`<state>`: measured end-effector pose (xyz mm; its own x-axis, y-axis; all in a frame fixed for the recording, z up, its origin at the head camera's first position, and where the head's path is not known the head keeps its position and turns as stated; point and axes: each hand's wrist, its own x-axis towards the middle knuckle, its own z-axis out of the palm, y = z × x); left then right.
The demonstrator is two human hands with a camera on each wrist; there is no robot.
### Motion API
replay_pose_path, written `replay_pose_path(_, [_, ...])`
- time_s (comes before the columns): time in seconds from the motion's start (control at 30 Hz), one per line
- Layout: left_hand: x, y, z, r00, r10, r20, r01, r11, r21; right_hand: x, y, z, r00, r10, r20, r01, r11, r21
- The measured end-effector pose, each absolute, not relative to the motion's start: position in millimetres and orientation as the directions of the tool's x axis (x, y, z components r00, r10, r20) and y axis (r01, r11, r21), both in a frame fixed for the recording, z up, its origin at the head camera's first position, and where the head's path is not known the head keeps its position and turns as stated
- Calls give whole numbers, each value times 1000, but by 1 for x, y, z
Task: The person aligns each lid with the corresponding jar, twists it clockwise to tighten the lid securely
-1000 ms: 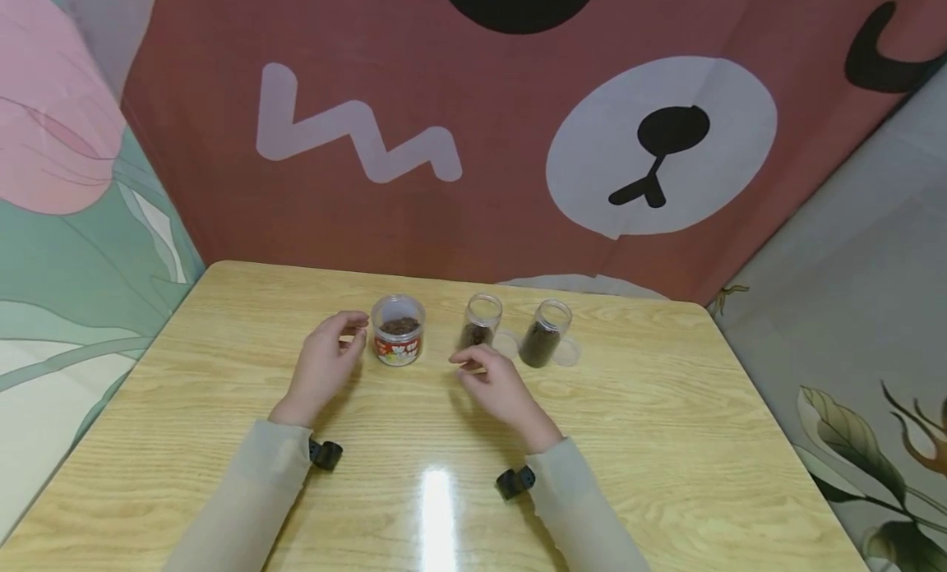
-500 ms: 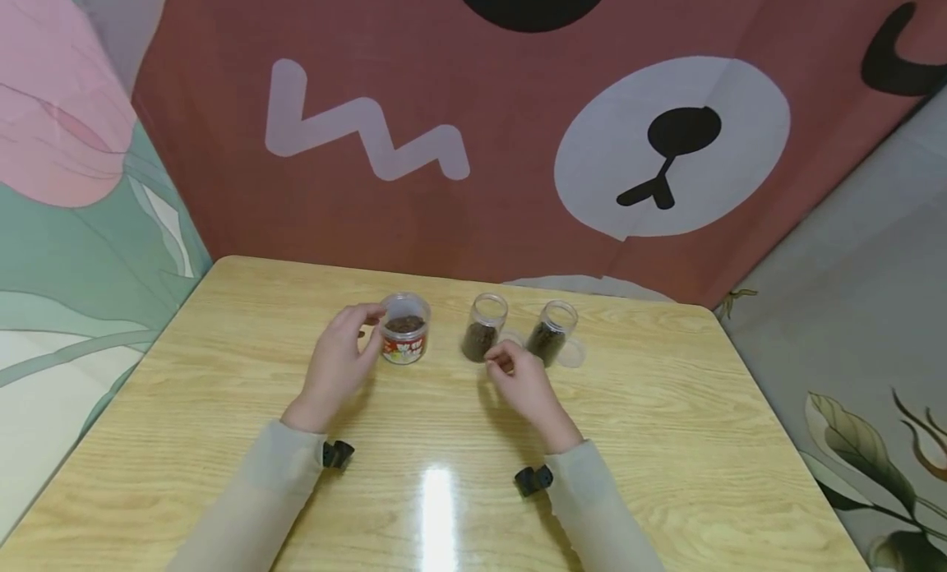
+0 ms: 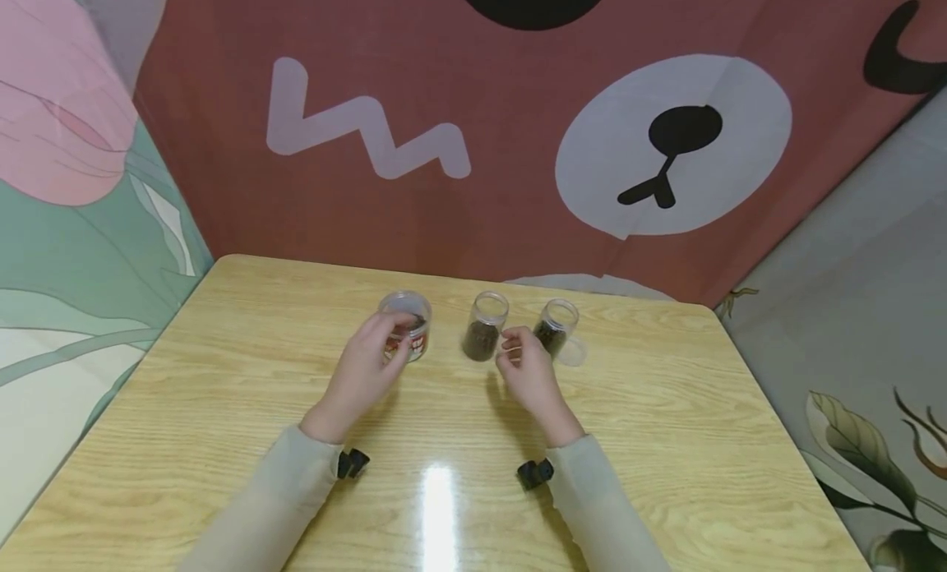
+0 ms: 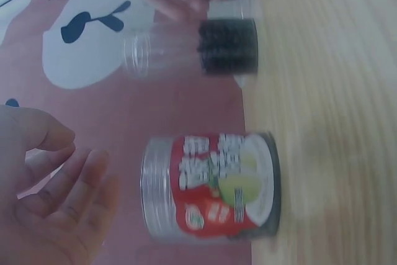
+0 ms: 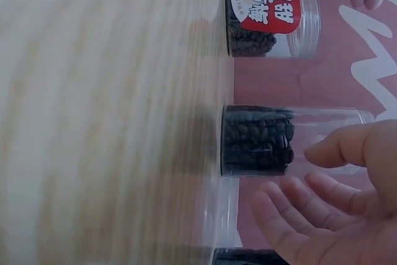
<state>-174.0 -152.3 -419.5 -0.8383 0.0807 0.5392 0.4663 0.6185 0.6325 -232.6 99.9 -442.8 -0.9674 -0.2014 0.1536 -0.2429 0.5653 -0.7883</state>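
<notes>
A short clear jar (image 3: 418, 347) with a red label stands upright and uncapped, with dark brown pieces inside. My left hand (image 3: 362, 365) is over its mouth, fingers loosely bent; in the left wrist view the same hand (image 4: 59, 193) is apart from the jar's rim. To the right, a taller clear jar (image 3: 482, 339) stands part-filled with dark bean-like pieces. My right hand (image 3: 528, 375) hovers beside it, thumb and fingers apart in the right wrist view, gripping nothing. Partly behind that hand is a second tall jar (image 3: 560, 315), also uncapped, with dark contents.
A clear round lid (image 3: 572, 352) lies on the table right of the second tall jar. The jars stand toward the back of the wooden table (image 3: 429, 424). A printed cloth (image 3: 510, 219) hangs behind the table's back edge.
My left hand has moved right, from beside the labelled jar to over its mouth. The right hand has shifted right, from in front of the first tall jar to between both tall jars.
</notes>
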Motion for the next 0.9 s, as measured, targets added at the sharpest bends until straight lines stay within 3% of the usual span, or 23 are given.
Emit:
replay_pose_path(0.23, [-176,-137,-422,-845,136,517,504,528,684,-236,98,-441,-971,-199,134,-226,580,-783])
replay_pose_path(0.6, [-188,-106,-419,-922,186,341,387,520,762,-244,98,-442,-973,-225,46,-185,650,-737])
replay_pose_path(0.9, [-202,-99,-419,-935,185,303,352,581,734,-249,94,-443,-953,-276,123,-287,698,-656])
